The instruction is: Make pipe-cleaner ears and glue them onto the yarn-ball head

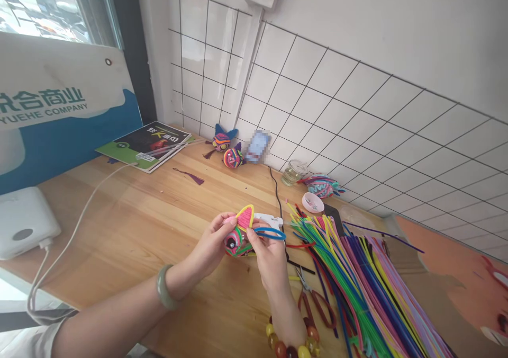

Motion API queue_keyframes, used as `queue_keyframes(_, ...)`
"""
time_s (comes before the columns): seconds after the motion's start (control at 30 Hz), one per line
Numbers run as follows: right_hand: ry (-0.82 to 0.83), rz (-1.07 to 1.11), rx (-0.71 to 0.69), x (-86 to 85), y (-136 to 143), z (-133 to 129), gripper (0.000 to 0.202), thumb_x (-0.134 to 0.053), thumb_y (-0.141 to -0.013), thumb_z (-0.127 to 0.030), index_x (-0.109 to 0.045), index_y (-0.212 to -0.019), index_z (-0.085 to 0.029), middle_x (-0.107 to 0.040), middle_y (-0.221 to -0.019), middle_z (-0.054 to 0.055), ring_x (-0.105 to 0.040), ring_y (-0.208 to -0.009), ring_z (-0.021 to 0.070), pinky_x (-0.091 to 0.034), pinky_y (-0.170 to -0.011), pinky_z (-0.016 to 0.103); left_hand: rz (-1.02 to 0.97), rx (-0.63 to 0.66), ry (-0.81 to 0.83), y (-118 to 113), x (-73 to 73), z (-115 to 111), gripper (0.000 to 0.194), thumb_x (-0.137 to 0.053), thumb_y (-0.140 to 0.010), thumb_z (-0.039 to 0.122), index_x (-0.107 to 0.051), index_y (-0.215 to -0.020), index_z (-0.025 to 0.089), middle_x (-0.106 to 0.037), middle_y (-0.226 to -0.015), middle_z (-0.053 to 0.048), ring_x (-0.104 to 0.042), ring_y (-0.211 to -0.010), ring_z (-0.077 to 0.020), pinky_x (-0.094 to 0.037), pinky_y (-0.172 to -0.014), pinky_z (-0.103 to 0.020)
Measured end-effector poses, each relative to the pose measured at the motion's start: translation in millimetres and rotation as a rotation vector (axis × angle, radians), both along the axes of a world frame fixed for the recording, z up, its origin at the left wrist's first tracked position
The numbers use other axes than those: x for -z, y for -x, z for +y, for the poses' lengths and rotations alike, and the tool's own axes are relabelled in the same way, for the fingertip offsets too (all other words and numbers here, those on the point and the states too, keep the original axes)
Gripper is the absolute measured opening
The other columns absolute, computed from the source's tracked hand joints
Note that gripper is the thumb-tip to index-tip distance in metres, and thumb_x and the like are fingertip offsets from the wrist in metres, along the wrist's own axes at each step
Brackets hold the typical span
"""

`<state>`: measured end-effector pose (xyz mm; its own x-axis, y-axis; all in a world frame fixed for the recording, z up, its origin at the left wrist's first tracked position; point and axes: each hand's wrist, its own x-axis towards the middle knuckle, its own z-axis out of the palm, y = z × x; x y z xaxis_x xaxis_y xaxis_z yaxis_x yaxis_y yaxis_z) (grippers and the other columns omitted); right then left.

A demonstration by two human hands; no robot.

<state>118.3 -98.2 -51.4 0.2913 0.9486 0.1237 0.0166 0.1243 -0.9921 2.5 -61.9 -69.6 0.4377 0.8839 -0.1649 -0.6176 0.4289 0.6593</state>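
Chenille craft head [237, 236], multicoloured, yellow-pink ear on top: pinched in my left hand [210, 247], left of the pipe-cleaner pile [357, 278]. My right hand [270, 252] grips a blue loop [270, 233] against it. Risk: loop may spring loose; the glue gun [270, 220], just behind, could burn my fingers.

I count two finished fuzzy heads [227, 147] at eleven o'clock, one jar [294, 172], one big stick pile [357, 284].
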Motion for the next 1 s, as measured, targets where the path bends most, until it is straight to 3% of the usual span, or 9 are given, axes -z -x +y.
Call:
queue_keyframes(0.23, 0.002, -0.056, 0.01, 5.0, -5.3, 2.0, 0.017, -0.059, -0.076, -0.029, -0.06, -0.087, -0.016, -0.064, -0.092, 0.008, -0.06, -0.087, 0.0218, -0.051, -0.076, 0.035, -0.078, 0.044, 0.044, -1.0, 5.5, 1.1, 0.022, -0.061, -0.076, 0.029, -0.054, -0.093, 0.017, -0.061, -0.083, -0.003, -0.06, -0.071, -0.0151, -0.045, -0.062, -0.024)
queue_keyframes(0.5, 0.019, -0.183, 0.04, -3.2, -9.2, 3.6, 0.015, -0.059, -0.076, -0.029, -0.062, -0.082, -0.016, -0.066, -0.084, 0.006, -0.063, -0.077, 0.0208, -0.052, -0.07, 0.033, -0.124, 0.113, 0.066, 1.4, 0.2, 2.3, 0.018, -0.058, -0.078, 0.028, -0.054, -0.093, 0.018, -0.06, -0.088, -0.005, -0.059, -0.077, -0.0182, -0.047, -0.065, -0.029)
queue_keyframes(0.8, 0.05, -0.334, 0.069, -7.0, -11.2, 0.7, 0.015, -0.056, -0.078, -0.03, -0.062, -0.079, -0.016, -0.068, -0.079, 0.006, -0.063, -0.075, 0.0204, -0.05, -0.07, 0.032, 0.134, 0.134, -0.078, 5.1, 5.5, 6.2, 0.022, -0.056, -0.079, 0.035, -0.053, -0.093, 0.017, -0.059, -0.082, -0.003, -0.057, -0.07, -0.0139, -0.045, -0.061, -0.024)
queue_keyframes(1.0, 0.095, -0.399, 0.043, -8.1, -19.5, -2.3, 0.016, -0.054, -0.079, -0.032, -0.062, -0.08, -0.017, -0.069, -0.081, 0.007, -0.064, -0.077, 0.0216, -0.05, -0.072, 0.034, 0.216, 0.183, -0.246, 7.8, -3.5, 5.0, 0.035, -0.056, -0.078, 0.038, -0.05, -0.109, 0.023, -0.056, -0.109, -0.006, -0.057, -0.088, -0.0186, -0.048, -0.066, -0.026)
